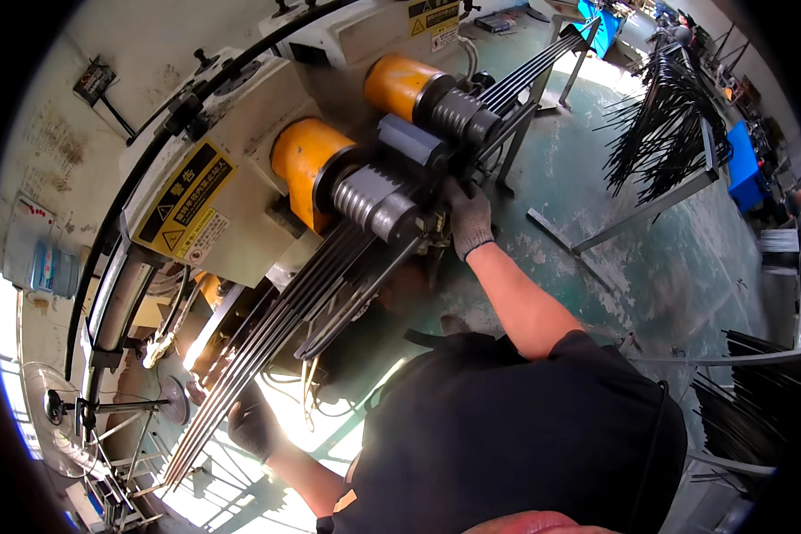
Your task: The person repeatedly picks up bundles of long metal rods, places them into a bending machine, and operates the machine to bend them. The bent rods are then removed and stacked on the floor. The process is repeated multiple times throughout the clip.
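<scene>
Several long, thin metal rods (280, 325) lie side by side, running from the lower left up through the bending machine (320, 53). My left hand (254, 424), in a dark grey knit glove, is at the near side of the rods toward their lower left end. Its fingers are in shadow, so their grip is unclear. My right hand (469, 218), in a grey glove, reaches to the rods between the machine's two ribbed steel rollers; its fingertips are hidden in the dark there. The first ribbed roller (378, 203) and the second ribbed roller (465, 114) sit beside orange cylinders (310, 165).
A steel stand (543, 84) bears the rods' far end. At the right, bundles of black rods (663, 125) hang over a metal rack (645, 211). More black rods (743, 400) rest at the lower right. A fan (55, 407) stands at the far left.
</scene>
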`<state>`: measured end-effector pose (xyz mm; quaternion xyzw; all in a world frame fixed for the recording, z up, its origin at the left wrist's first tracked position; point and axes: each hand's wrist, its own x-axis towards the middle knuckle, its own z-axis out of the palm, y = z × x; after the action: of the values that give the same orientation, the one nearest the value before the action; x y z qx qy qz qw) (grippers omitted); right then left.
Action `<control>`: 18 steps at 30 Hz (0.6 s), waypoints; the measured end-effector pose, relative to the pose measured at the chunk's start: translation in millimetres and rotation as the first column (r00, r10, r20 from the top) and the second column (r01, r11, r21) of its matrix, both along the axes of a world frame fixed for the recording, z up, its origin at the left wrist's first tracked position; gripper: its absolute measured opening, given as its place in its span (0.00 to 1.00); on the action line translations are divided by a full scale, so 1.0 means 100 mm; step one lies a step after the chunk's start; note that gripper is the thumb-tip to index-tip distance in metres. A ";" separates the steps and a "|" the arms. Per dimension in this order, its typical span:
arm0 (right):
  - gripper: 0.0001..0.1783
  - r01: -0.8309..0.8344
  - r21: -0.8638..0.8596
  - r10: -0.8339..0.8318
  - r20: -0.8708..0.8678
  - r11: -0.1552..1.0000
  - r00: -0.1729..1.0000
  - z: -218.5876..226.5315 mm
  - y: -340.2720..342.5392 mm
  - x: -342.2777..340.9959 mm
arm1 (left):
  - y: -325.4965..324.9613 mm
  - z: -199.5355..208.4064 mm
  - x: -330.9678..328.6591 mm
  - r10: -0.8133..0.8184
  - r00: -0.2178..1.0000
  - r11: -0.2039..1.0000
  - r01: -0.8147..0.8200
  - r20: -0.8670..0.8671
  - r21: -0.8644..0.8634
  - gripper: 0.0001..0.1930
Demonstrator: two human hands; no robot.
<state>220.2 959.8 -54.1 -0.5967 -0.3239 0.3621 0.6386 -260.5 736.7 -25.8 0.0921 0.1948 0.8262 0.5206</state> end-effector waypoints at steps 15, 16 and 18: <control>0.17 -0.153 0.242 0.270 -0.586 0.958 0.764 0.04 0.42 0.24 | 0.40 1.68 0.10 0.298 0.679 0.898 -0.438 -0.671 -0.046 0.22; 0.16 -0.107 0.216 0.223 -0.639 0.971 0.736 0.09 0.48 0.21 | 0.44 1.82 0.13 0.300 0.663 0.891 -0.452 -0.686 -0.047 0.23; 0.15 -0.073 0.167 0.168 -0.678 0.983 0.716 0.20 0.56 0.14 | 0.57 2.11 0.26 0.329 0.587 0.880 -0.475 -0.740 0.015 0.24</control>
<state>234.0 1015.9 -33.8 -0.3548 -0.1243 0.5772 0.7249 -234.4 793.7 184.9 0.3144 0.4750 0.7958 0.2053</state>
